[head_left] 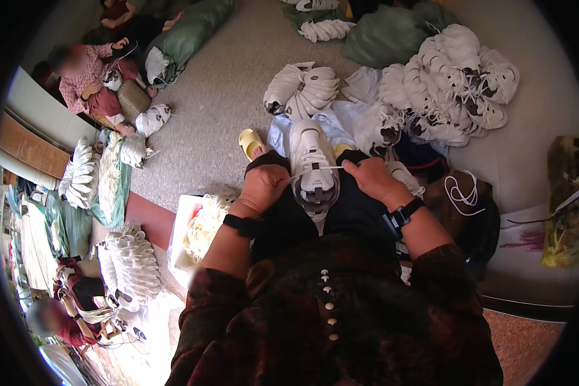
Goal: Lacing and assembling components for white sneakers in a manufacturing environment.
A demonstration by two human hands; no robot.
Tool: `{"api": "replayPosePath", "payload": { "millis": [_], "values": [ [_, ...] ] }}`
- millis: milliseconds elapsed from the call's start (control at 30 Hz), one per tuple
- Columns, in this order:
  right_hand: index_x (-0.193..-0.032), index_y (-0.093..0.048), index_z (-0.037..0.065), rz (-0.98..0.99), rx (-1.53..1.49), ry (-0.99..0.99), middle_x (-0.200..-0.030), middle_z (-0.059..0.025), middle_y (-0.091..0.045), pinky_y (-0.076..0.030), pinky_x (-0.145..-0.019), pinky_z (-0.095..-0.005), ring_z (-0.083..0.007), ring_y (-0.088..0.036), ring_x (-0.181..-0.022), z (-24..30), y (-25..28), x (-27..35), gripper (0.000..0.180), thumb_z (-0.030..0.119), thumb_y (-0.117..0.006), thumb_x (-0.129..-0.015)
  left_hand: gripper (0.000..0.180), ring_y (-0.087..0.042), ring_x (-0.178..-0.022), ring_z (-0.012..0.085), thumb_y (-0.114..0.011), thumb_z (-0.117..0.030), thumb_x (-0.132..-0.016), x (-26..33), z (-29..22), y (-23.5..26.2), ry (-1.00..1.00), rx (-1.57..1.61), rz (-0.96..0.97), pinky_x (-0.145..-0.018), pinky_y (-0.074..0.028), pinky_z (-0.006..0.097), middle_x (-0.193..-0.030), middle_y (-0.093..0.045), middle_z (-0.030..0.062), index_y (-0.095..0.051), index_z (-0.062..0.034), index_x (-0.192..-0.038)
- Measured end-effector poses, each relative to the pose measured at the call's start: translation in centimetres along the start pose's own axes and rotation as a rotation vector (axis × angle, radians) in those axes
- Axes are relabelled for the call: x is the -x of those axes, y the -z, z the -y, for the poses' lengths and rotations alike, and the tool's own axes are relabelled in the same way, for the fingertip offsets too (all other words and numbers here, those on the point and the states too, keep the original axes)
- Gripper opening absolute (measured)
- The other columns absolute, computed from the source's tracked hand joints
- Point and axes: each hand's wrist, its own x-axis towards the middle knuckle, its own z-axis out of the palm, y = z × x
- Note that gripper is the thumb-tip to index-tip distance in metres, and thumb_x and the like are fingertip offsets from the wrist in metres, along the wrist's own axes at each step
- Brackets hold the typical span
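Observation:
Between my knees rests a white sneaker (314, 151), its toe pointing away from me and its dark-lined opening toward me. A white shoelace (328, 168) runs stretched across the upper part of the lacing. My left hand (267, 185) is closed on one end of it, just left of the shoe. On the other side my right hand (374, 178) pinches the opposite end. Both hands are level with each other, and the lace between them looks taut.
Piled white shoes (457, 80) lie at the far right, with nested rows of shoes (302, 87) ahead. A box of laces (206, 225) stands by my left arm. Loose lace (462, 194) lies on a dark bag at right. Two people (87, 80) work with shoes at left.

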Motion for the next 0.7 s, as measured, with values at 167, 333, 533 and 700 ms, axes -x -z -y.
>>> {"api": "replayPosePath", "payload": {
  "millis": [167, 333, 533, 700],
  "values": [
    [-0.075, -0.054, 0.008, -0.158, -0.158, -0.122, -0.062, -0.0165, -0.053, -0.044, -0.054, -0.0433, -0.0359, -0.056, -0.063, -3.5, 2.4, 2.2, 0.007, 0.014, -0.054, -0.079, 0.005, -0.062, -0.071, 0.0134, -0.064, -0.001, -0.074, 3.5, 4.4, 3.7, 0.275, 0.252, 0.084, -0.066, -0.049, 0.026, -0.076, -0.066, 0.0063, -0.066, -0.0022, -0.079],
    [-0.074, -0.056, 0.008, -0.308, -0.107, -0.192, -0.068, -0.0161, -0.056, -0.044, -0.058, -0.0435, -0.0367, -0.056, -0.067, -8.9, 7.8, 4.0, 0.008, 0.015, -0.054, -0.079, 0.005, -0.051, -0.061, 0.0065, -0.063, 0.002, -0.075, 9.8, 11.3, 10.0, 0.55, 0.373, -0.053, -0.058, -0.043, 0.022, -0.065, -0.06, 0.0001, -0.065, -0.0026, -0.074],
    [-0.076, -0.057, 0.003, -0.246, 0.036, -0.395, -0.07, -0.018, -0.056, -0.044, -0.062, -0.0412, -0.038, -0.054, -0.069, -16.4, 13.3, 8.2, 0.013, 0.016, -0.055, -0.08, 0.008, -0.049, -0.057, 0.0059, -0.06, -0.002, -0.077, 17.0, 14.9, 16.6, 0.846, 0.23, -0.119, -0.053, -0.04, 0.022, -0.062, -0.059, -0.0006, -0.063, -0.0042, -0.07],
    [-0.075, -0.058, 0.004, -0.196, 0.139, -0.586, -0.069, -0.0196, -0.055, -0.044, -0.062, -0.0434, -0.0388, -0.055, -0.071, -19.7, 16.3, 11.9, 0.013, 0.016, -0.055, -0.078, 0.005, -0.049, -0.053, 0.0079, -0.064, -0.007, -0.076, 21.6, 17.1, 17.4, 0.947, 0.128, -0.115, -0.049, -0.038, 0.024, -0.061, -0.061, 0.0018, -0.064, -0.0059, -0.071]
  ]
}}
